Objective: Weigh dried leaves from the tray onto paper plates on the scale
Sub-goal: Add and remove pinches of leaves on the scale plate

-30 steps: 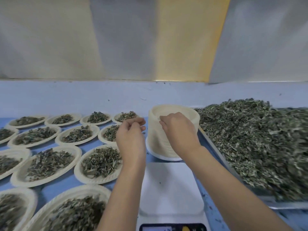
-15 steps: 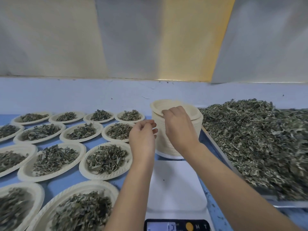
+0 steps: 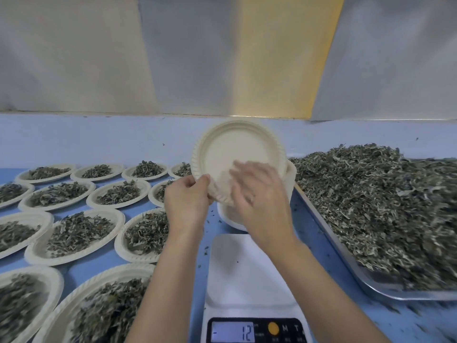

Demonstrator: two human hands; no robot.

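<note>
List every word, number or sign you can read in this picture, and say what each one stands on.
"- 12": on the lit display of the white digital scale, with the minus sign at the display's left edge.
"M": on the scale's black control panel, right of the round orange button.
"T": on the same panel, right of the M.
Small print under the buttons: too small to read.
</note>
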